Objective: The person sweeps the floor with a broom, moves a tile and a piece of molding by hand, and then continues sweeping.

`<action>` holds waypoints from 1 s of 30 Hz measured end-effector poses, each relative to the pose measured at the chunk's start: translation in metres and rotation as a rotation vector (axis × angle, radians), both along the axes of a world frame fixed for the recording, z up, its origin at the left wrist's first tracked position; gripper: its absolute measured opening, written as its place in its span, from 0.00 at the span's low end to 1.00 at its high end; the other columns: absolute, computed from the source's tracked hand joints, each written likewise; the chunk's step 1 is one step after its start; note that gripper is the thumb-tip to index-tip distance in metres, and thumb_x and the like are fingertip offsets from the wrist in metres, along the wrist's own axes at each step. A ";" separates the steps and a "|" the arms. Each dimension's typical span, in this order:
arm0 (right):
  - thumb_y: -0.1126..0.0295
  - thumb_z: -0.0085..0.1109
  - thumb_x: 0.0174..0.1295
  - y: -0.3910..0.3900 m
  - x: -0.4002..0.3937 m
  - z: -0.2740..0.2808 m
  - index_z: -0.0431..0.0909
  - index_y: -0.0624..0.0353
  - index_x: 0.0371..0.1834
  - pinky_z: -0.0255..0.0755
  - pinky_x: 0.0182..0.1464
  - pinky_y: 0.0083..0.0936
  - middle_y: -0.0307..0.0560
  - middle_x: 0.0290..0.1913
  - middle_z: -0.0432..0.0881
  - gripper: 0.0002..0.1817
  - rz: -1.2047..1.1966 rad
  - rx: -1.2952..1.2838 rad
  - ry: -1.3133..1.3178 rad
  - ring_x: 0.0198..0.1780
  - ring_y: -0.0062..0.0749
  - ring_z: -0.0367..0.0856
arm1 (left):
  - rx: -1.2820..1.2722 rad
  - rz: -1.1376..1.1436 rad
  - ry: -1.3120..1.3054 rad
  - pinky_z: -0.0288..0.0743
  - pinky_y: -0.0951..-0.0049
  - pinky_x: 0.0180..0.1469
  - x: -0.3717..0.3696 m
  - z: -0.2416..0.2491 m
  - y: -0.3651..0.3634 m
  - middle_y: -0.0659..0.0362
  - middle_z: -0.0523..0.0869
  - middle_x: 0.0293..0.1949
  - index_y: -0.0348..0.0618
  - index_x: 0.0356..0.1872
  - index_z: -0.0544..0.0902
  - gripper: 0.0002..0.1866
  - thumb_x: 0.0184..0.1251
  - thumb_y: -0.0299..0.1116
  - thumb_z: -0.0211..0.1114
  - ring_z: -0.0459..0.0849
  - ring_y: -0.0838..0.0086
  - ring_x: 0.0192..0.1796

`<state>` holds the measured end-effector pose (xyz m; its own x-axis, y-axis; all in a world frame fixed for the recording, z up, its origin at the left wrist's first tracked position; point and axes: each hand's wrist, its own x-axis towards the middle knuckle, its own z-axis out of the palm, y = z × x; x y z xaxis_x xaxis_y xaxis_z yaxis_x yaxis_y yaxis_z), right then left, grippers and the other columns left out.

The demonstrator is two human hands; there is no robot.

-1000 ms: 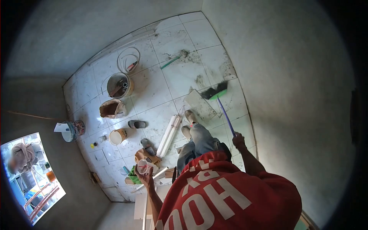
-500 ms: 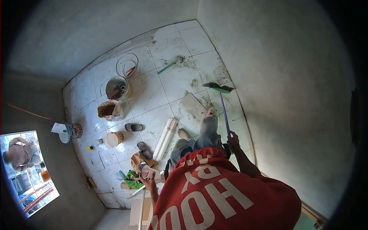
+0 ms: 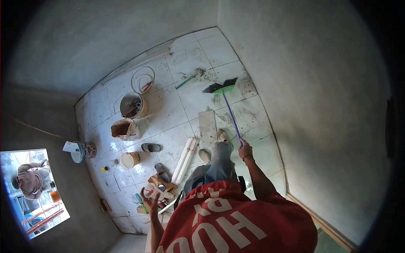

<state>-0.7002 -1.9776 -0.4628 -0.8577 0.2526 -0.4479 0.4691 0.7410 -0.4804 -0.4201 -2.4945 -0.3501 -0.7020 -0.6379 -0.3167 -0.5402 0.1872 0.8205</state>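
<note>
My right hand point(image 3: 245, 151) is closed around the purple handle of a broom point(image 3: 232, 114). Its green head with dark bristles is on the dirty tiles ahead, a little off the right wall. On the left, my left hand point(image 3: 150, 204) grips a clear plastic cup point(image 3: 151, 190) with a red mark or straw on it. Below that cup lie a brown bag point(image 3: 158, 183) and a green item, partly hidden. In front of my shoes a flat grey board point(image 3: 206, 127) rests on the floor, and farther off lies a green-handled tool point(image 3: 185, 82) beside dirt.
Long white strips point(image 3: 184, 160) lie left of my legs. Farther left stand a bucket with tools point(image 3: 142, 110), an open sack point(image 3: 132, 131), a lidded tub point(image 3: 134, 158) and a paint bucket point(image 3: 89, 151). Loose slippers point(image 3: 151, 147) lie between. Through the window a person point(image 3: 33, 180) is visible.
The broom head has swept left, away from the right wall. My left hand has moved the cup outward to the left. The grey board has turned, and my forward foot has drawn back.
</note>
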 end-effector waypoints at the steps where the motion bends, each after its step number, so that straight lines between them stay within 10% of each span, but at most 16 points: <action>1: 0.71 0.53 0.65 0.000 -0.010 -0.011 0.76 0.49 0.66 0.75 0.63 0.47 0.58 0.55 0.84 0.24 0.012 -0.011 0.000 0.58 0.58 0.81 | -0.046 -0.029 -0.040 0.80 0.61 0.56 -0.007 0.002 -0.004 0.43 0.79 0.57 0.43 0.72 0.60 0.51 0.45 0.22 0.82 0.82 0.58 0.56; 5: 0.69 0.54 0.63 0.016 -0.010 -0.051 0.78 0.44 0.65 0.75 0.63 0.47 0.59 0.58 0.82 0.25 0.100 0.056 -0.103 0.60 0.58 0.80 | 0.199 0.044 0.004 0.80 0.60 0.57 -0.021 0.014 -0.001 0.44 0.78 0.57 0.49 0.73 0.59 0.53 0.46 0.24 0.83 0.81 0.59 0.57; 8: 0.74 0.55 0.54 0.060 0.073 -0.069 0.73 0.51 0.68 0.77 0.57 0.50 0.58 0.53 0.83 0.32 0.264 0.052 -0.060 0.55 0.58 0.82 | -0.156 -0.074 0.007 0.79 0.60 0.59 -0.032 0.012 0.002 0.48 0.77 0.58 0.40 0.69 0.64 0.51 0.41 0.29 0.86 0.81 0.59 0.57; 16: 0.70 0.51 0.65 0.060 0.049 0.072 0.75 0.53 0.66 0.79 0.52 0.50 0.55 0.53 0.85 0.24 0.193 0.206 -0.183 0.48 0.56 0.85 | 0.125 0.176 -0.022 0.80 0.58 0.59 -0.091 0.009 0.056 0.51 0.75 0.60 0.42 0.66 0.66 0.48 0.40 0.26 0.84 0.80 0.56 0.59; 24: 0.70 0.52 0.68 -0.067 -0.345 0.092 0.77 0.44 0.66 0.78 0.45 0.51 0.61 0.42 0.85 0.22 0.606 0.149 -0.025 0.41 0.60 0.84 | 0.101 0.333 -0.118 0.79 0.59 0.60 -0.242 -0.039 0.049 0.51 0.74 0.59 0.43 0.67 0.65 0.50 0.38 0.27 0.85 0.78 0.57 0.62; 30: 0.68 0.50 0.68 -0.224 -0.690 -0.003 0.77 0.41 0.65 0.79 0.51 0.51 0.59 0.44 0.86 0.22 0.975 0.171 -0.090 0.47 0.59 0.85 | 0.130 0.593 -0.062 0.80 0.60 0.61 -0.438 -0.036 0.050 0.54 0.75 0.60 0.46 0.66 0.66 0.47 0.41 0.22 0.82 0.79 0.60 0.60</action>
